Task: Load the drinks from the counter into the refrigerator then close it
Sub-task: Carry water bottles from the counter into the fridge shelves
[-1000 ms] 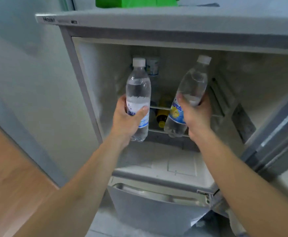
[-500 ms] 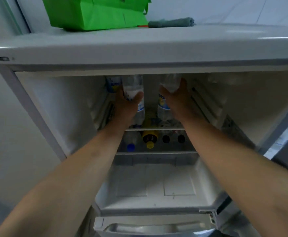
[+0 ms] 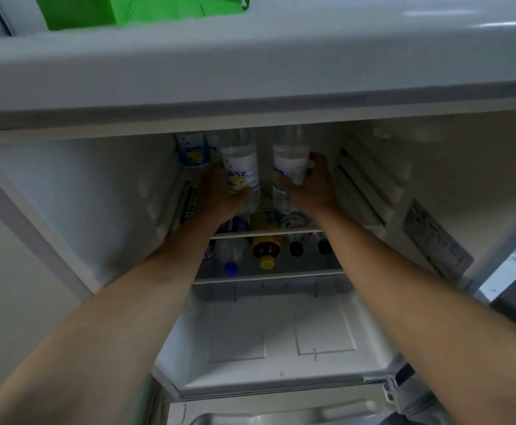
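A: On the left of the top shelf [image 3: 265, 233], what have I got?

B: A labelled bottle [image 3: 192, 150] already stands far back in the left corner. Just right of it my left hand [image 3: 219, 194] is curled round a clear bottle [image 3: 241, 167], upright, thumb across its lower front. Its cap is hidden behind the fridge's upper frame [image 3: 250, 69].

A: And to the right?

B: My right hand [image 3: 310, 187] grips a second clear bottle [image 3: 290, 164], fingers wrapped round its right side. It stands upright too, near the first with a gap between them. I can't tell whether either base is down on the shelf yet; the hands cover that.

A: What's underneath?

B: On the lower shelf [image 3: 269, 276] several drinks lie with caps toward me: a blue-capped one [image 3: 231, 256], a yellow-capped one [image 3: 265, 250], then two dark-capped ones [image 3: 296, 248] on the right.

A: So how far along am I?

B: My judgement: well into the loading. Several drinks are stowed and these two are almost placed. What's left is setting them down, letting go and pulling both arms out. The counter isn't in sight, so I can't say whether more drinks wait there. The fridge stands open, with only an edge of the door [image 3: 514, 265] visible at far right, so closing is still to do.
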Action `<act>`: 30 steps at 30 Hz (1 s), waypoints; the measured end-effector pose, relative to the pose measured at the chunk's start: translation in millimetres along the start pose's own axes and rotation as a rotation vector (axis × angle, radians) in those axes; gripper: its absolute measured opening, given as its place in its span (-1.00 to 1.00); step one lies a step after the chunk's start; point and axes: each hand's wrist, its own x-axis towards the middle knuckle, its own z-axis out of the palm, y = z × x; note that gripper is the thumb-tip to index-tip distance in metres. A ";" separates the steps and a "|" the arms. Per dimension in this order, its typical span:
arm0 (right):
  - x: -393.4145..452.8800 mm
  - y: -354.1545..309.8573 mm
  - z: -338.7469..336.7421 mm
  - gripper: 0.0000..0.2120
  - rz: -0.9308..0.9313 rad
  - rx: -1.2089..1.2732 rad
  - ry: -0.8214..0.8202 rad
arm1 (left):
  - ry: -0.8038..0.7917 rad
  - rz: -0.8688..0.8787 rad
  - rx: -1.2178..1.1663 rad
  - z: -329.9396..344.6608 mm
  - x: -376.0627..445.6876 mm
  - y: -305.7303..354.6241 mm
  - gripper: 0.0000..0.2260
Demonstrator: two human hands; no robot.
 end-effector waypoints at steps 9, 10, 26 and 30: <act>7.1 3.2 8.7 -0.39 0.038 -0.242 -0.046 | -0.024 -0.082 0.261 6.2 8.0 -0.8 -0.53; 10.6 4.4 11.9 -0.41 0.035 -0.234 -0.038 | -0.017 -0.086 0.254 8.7 10.9 -1.1 -0.52; 82.5 22.4 48.7 -0.32 0.065 -0.204 -0.026 | 0.142 -0.077 0.180 56.4 65.7 -16.9 -0.45; 84.2 24.9 45.9 -0.36 0.044 -0.241 -0.052 | 0.172 -0.083 0.248 63.0 75.5 -18.6 -0.46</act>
